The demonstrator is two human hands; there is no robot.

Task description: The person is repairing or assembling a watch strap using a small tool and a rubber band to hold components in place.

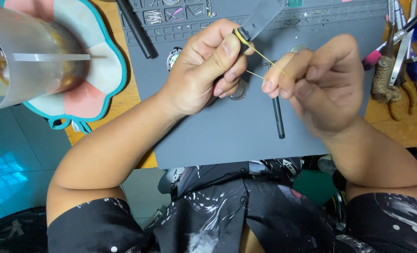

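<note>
Head cam: my left hand (203, 70) clamps knife handle (242, 37); right hand (325, 82) fingers pinch yellow rubber band (264, 57) taut. Overstretch could snap it toward my fingers.

Yellow rubber band (260, 54); grey work mat (246, 126); black rod (277, 117); pink-and-white pad edged in teal (103, 61); black shirt with white splatter pattern (227, 211); orange-brown wooden table (124, 96).

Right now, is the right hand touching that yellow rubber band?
Touching. The head view shows the yellow rubber band stretched from the tool's handle in the left hand to the fingers of the right hand, which pull it taut.
</note>
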